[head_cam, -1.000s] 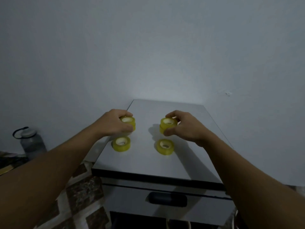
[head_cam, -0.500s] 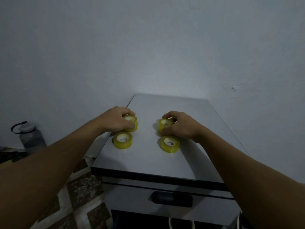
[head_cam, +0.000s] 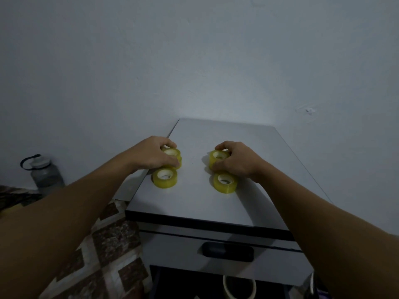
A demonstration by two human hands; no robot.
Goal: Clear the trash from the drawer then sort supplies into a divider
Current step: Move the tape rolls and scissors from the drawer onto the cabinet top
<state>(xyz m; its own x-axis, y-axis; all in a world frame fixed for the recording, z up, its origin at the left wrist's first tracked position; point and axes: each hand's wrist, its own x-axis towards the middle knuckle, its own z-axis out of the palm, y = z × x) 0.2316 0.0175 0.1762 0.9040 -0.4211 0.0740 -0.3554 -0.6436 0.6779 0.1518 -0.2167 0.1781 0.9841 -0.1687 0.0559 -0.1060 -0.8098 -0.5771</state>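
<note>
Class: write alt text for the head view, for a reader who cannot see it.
The left hand grips one yellow tape roll and the right hand another on a grey cabinet top; two more rolls lie nearer. The drawer below looks closed.

Dim, bluish light w/ soft focus, wide-angle bending at edges.

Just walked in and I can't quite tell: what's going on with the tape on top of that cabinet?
A person is working at the white cabinet top. The left hand grips the far left tape roll, and the right hand grips the far right tape roll. The near left tape roll and near right tape roll lie flat just in front of the hands. The drawer below is closed.
</note>
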